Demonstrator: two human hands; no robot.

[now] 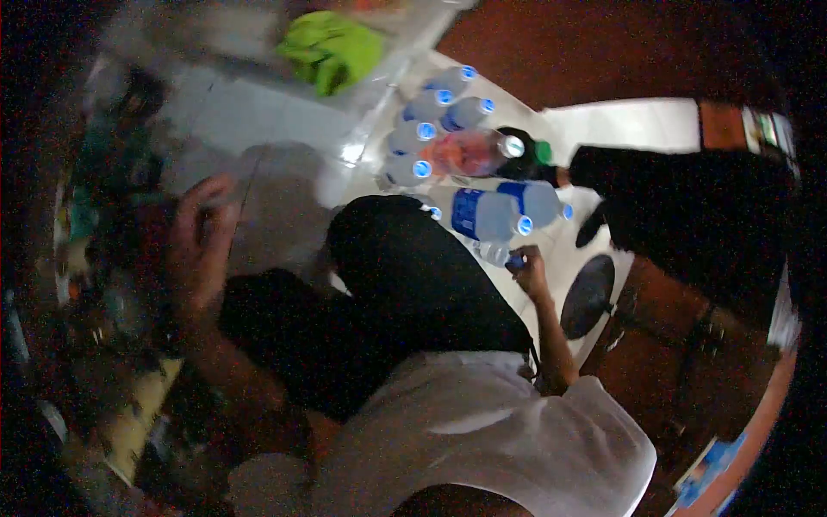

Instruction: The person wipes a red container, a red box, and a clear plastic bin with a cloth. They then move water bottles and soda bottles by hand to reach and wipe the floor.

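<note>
My left hand (202,241) is raised at the left above pale floor tiles, blurred, its fingers loosely curved and apart from the thumb, with nothing visible in it. At the right, my right hand (529,271) has its fingers closed round the blue cap of a clear bottle (494,252) that lies low beside my knee. Just above it are two larger bottles with blue labels (487,214) (536,200). Several clear bottles with blue-and-white caps (426,108) stand farther up, beside a bottle with a reddish label (465,153).
A green cap (543,153) shows behind the bottles. A large black shape (689,198) fills the right, its details too dark to make out. A bright green cloth (332,52) lies at the top. A dark round object (589,295) is right of my right hand. Blurred clutter lines the left.
</note>
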